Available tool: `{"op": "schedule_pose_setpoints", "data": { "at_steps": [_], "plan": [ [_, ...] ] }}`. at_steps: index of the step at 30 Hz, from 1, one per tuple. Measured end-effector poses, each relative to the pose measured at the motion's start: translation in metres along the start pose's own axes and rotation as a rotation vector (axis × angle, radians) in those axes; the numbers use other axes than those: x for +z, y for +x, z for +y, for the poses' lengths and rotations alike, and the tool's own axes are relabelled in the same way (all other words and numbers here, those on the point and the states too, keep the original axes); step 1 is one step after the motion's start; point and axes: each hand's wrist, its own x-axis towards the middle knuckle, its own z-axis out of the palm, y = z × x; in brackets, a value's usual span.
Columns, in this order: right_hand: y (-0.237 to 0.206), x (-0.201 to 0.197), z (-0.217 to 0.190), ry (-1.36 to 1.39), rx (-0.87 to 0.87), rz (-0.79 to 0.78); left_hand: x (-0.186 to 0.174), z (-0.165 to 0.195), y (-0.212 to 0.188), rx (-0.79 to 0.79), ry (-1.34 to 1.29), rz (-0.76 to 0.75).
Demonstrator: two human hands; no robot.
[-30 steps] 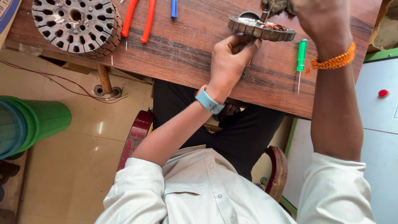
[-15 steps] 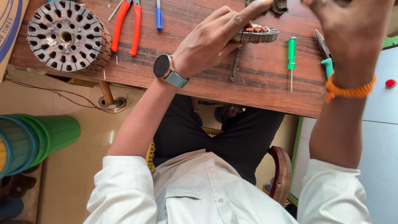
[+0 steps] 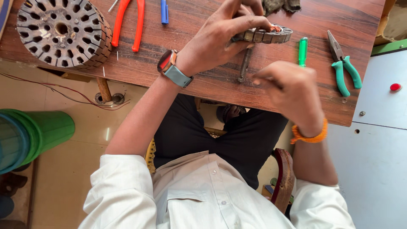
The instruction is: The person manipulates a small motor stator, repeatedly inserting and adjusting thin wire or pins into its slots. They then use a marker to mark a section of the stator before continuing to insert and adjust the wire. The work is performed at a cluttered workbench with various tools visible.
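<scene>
Lower frame, nearest: white shirt [image 3: 212,199] with rolled sleeves, black trousers [image 3: 212,135], and the curved wooden chair arm [image 3: 285,178] at lower right of centre.

Left edge, on the tiled floor: green plastic bucket [image 3: 38,133] lying on its side; thin red wires [image 3: 63,94] trail above it towards the table leg [image 3: 103,88].

Right edge: pale blue cabinet surface [image 3: 377,127] with a red button [image 3: 395,87].

Centre right: right hand [image 3: 292,91], orange thread bracelet [image 3: 309,135] at the wrist, raised over the near edge of the wooden table [image 3: 190,72]. Fingers curled loosely with the tips drawn together; whether they pinch anything cannot be told.

Upper centre: left hand [image 3: 216,38], wristwatch [image 3: 171,68] with a pale blue strap. Fingers curled and pressed together, gripping the left side of the small stator ring [image 3: 269,34], which stands just above the tabletop at upper centre of the frame, copper winding visible at its top. A dark metal rod [image 3: 244,65] runs down from the ring towards the table's near edge.

Tabletop, right of the ring: green-handled screwdriver [image 3: 302,51]; further right, green-handled pliers [image 3: 344,65].

Tabletop, upper left: large slotted stator core [image 3: 61,32], lying flat; beside it red-handled pliers [image 3: 128,23] and a blue pen-like tool [image 3: 164,10].

Top edge, beyond the ring: dark crumpled cloth [image 3: 280,5].
</scene>
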Motion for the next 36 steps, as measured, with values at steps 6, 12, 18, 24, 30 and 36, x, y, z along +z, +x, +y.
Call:
{"op": "schedule_pose_setpoints", "data": {
  "at_steps": [6,12,18,24,30,36],
  "plan": [
    [-0.018,0.037,0.012,-0.111,0.027,0.082,-0.006,0.034,-0.01,0.288,0.645,0.075],
    [-0.028,0.017,-0.01,-0.124,-0.011,0.023,-0.004,0.05,-0.023,0.3,0.767,-0.14],
    [-0.007,-0.031,-0.034,-0.243,-0.018,0.149,0.026,0.061,-0.035,-0.159,0.36,0.154],
    [0.053,-0.033,-0.019,-0.328,-0.193,0.144,0.061,0.058,-0.045,-0.541,-0.433,0.495],
    [0.076,-0.026,-0.002,-0.165,-0.106,0.07,0.072,0.051,-0.04,-0.756,-0.891,0.59],
    [0.088,-0.018,0.045,-0.316,-0.105,0.0,0.074,0.051,-0.032,-0.796,-1.106,0.619]
  ]
}}
